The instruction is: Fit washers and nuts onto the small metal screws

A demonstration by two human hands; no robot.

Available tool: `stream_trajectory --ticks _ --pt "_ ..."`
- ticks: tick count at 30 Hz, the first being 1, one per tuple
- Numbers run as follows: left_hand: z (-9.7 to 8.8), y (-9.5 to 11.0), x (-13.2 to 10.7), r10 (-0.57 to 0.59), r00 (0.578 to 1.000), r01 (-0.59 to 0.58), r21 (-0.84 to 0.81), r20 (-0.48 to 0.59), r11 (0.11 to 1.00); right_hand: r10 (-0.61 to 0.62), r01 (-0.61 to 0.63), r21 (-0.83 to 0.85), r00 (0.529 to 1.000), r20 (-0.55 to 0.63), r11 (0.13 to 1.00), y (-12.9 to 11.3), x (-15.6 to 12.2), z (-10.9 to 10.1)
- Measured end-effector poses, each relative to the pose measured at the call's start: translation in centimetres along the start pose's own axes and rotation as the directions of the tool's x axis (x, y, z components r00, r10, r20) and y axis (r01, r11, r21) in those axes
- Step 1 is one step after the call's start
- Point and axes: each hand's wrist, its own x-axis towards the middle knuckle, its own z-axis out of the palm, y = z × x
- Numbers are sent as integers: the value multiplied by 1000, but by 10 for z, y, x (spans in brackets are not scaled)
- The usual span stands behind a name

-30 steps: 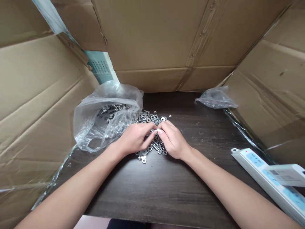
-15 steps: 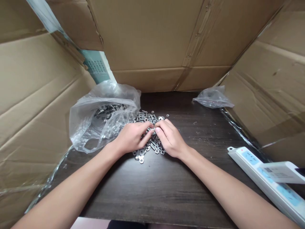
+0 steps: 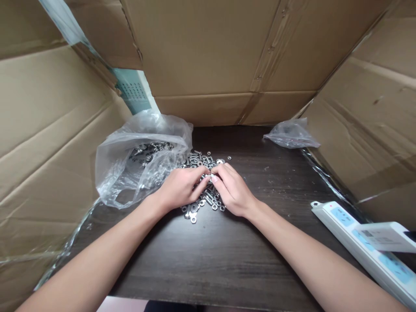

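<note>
Over the heap of nuts and bolts (image 3: 199,161) on the bench (image 3: 227,260), left hand (image 3: 180,187) and right hand (image 3: 233,190) pinch one small bolt (image 3: 209,176) together; light, hard, probably slippery, best gripped by its ends.

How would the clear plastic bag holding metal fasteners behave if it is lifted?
The clear plastic bag looks thin and crumpled, so probably floppy. The fasteners inside likely make it heavy and saggy. Its mouth opens toward the loose pile, so some may spill.
</note>
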Motion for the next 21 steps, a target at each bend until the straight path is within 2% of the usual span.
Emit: stream_trajectory --ticks 13,21 --pt "2 0 0 8 1000 -9 -11 -27 1000 6 -6 40 1000 -11 999 2 1 3" --pt "3 -1 2 -1 1000 1 -9 -29 1000 58 -53 101 997 -50 993 3 2 3"
